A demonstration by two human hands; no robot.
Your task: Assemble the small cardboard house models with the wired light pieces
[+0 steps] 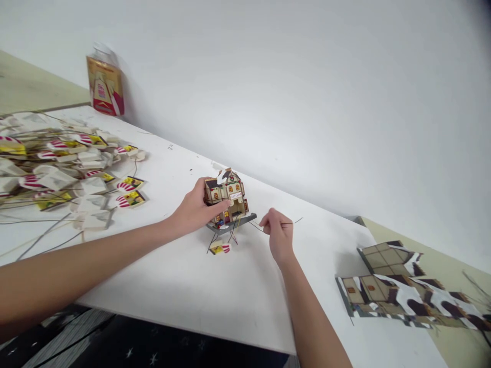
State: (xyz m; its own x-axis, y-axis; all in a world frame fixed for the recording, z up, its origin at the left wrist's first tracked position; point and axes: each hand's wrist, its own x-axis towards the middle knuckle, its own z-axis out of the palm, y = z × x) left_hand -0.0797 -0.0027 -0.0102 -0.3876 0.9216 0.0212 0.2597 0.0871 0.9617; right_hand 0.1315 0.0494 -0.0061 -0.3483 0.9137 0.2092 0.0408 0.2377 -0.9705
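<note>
Miniature gift shop house [230,189]: shows cream walls, yellow-lit-looking windows with red frames, a dark roof with a white snow patch, green trim on the gable, and a white sign seemingly lettered "GIFT SHOP" above an open front.
Grey base [241,222]: sits under the house, slanting up toward the right, with thin wires hanging below.
House's place: near the middle of the white table [230,291], tilted in the left hand; cannot tell whether touching the tabletop.
Left hand [194,208]: grips the house from the left, thumb across the front, fingers partly hidden behind.
Right hand [279,232]: closed, just right of the base, pinching a thin dark wire [257,225] between thumb and forefinger.
Striped-awning piece [220,248]: lies just on the near side of the base, yellow with red and white stripes.
Pile of wired awning pieces [76,163]: spreads over the left of the table.
Gold-and-red package [105,87]: stands at far left by the wall.
Row of model houses [387,294]: lies at right, snow-patched roofs pointing right.
</note>
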